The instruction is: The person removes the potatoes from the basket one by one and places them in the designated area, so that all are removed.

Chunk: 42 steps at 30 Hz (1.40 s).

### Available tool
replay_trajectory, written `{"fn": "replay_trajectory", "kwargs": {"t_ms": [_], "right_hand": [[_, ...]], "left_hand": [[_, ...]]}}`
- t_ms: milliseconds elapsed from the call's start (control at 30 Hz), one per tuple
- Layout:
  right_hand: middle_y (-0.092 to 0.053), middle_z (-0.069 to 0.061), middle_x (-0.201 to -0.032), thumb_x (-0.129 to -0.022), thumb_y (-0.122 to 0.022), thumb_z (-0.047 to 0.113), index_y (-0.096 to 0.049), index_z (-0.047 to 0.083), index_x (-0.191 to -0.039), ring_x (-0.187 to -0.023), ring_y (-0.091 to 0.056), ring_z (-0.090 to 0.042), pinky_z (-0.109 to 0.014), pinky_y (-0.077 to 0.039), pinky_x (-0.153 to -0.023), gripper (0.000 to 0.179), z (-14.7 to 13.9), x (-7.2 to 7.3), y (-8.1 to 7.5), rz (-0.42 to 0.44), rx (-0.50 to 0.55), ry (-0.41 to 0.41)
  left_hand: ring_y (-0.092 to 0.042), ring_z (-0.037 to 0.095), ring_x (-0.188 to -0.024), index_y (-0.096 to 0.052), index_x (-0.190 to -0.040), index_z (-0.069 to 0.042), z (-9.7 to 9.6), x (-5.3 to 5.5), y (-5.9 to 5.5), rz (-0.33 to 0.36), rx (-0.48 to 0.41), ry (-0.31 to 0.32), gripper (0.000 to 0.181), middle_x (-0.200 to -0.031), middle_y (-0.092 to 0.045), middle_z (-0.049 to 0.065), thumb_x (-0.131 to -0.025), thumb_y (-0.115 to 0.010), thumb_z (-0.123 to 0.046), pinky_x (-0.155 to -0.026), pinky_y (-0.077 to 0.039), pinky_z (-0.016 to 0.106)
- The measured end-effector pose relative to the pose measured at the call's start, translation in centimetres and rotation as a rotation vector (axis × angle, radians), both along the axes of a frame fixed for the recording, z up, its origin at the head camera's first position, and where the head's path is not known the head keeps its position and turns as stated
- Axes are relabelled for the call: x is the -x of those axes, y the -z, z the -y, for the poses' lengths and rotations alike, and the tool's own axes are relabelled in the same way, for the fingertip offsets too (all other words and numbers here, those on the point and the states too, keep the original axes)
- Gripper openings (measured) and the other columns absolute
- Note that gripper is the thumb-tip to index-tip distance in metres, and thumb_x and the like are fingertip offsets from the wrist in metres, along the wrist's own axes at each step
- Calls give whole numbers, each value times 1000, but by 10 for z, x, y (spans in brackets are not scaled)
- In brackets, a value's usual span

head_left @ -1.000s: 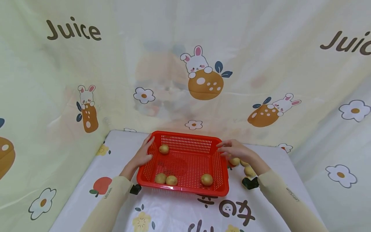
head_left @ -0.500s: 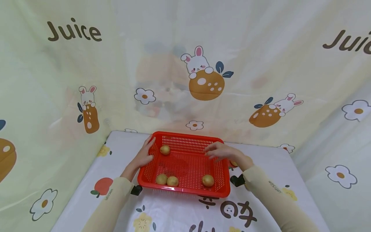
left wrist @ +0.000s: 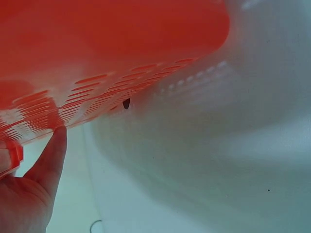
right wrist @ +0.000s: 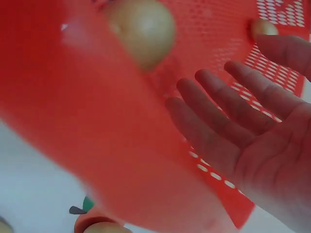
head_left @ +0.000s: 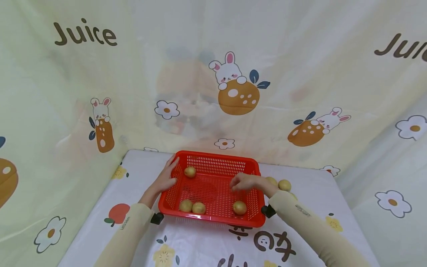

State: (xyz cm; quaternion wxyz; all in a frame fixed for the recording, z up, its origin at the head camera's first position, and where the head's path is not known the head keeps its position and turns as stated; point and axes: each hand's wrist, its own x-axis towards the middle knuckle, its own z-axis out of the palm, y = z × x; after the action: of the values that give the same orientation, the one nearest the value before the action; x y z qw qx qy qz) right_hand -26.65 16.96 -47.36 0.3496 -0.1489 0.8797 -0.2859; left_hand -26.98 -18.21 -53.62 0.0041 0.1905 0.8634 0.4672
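A red plastic basket point(head_left: 213, 220) with slotted walls stands on the table. My left hand point(head_left: 164, 181) grips its left rim, the thumb over the inner side and a finger along the outer wall, as the left wrist view shows. Inside lie several potatoes: one potato point(head_left: 190, 172) at the back left, a pair with one potato point(head_left: 198, 208) at the front left, and another potato point(head_left: 239, 208) at the front right. My right hand point(head_left: 245, 182) reaches over the right rim into the basket. Its fingers are loosely extended and hold nothing, just behind the front-right potato.
Several more potatoes point(head_left: 284, 185) lie on the table outside the basket's right wall, partly behind the right forearm. A white printed cloth point(head_left: 197, 244) covers the table. Hanging printed sheets point(head_left: 186, 81) enclose the back and sides.
My right hand has moved left from the basket's right rim to inside it, then lower. The left hand keeps its hold on the rim. The potatoes in the basket lie as before.
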Motion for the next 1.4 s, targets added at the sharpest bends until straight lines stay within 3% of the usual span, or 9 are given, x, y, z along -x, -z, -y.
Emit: {"fn": "replay_trajectory", "kwargs": {"t_ms": [267, 500, 733, 1033, 1400], "right_hand": [[-58, -4, -106, -88, -70, 14, -65, 11, -115, -97, -54, -24, -45, -50, -88, 28, 2, -12, 9, 81, -157, -11], [-61, -3, -102, -83, -74, 8, -67, 12, -111, -96, -55, -25, -45, -50, -90, 30, 5, -19, 14, 90, -181, -17], [-62, -3, -96, -81, -74, 2, -72, 13, -104, -93, -54, -23, -39, -50, -83, 25, 4, -21, 20, 80, -146, -66], [-63, -1, -95, -81, -70, -1, -74, 9, -109, -92, -55, -21, -39, -49, -81, 29, -4, -21, 16, 0, -34, -123], [-68, -3, -113, -85, -71, 9, -70, 8, -121, -102, -55, -25, -39, -53, -80, 36, -28, -22, -7, -100, 148, -32]], "left_hand": [[-8, 40, -148, -21, -153, 7, 0, 0, 0, 2, -4, 14, 85, -163, -3, 20, -73, -50, 8, -110, -25, 59], [-8, 40, -148, -21, -154, 6, 1, 1, 1, 5, -10, 13, 87, -163, -3, 20, -72, -51, 8, -109, -27, 59], [-8, 40, -148, -20, -154, 6, 1, 0, 3, 13, -11, 15, 87, -163, -2, 20, -73, -51, 8, -109, -27, 59], [-8, 39, -148, -21, -154, 6, 2, 2, 1, 3, 19, 5, 86, -164, -3, 19, -73, -51, 7, -109, -28, 58], [-9, 39, -148, -21, -154, 6, 1, 2, 1, -9, 37, 3, 86, -163, -4, 20, -73, -51, 6, -110, -26, 58]]}}
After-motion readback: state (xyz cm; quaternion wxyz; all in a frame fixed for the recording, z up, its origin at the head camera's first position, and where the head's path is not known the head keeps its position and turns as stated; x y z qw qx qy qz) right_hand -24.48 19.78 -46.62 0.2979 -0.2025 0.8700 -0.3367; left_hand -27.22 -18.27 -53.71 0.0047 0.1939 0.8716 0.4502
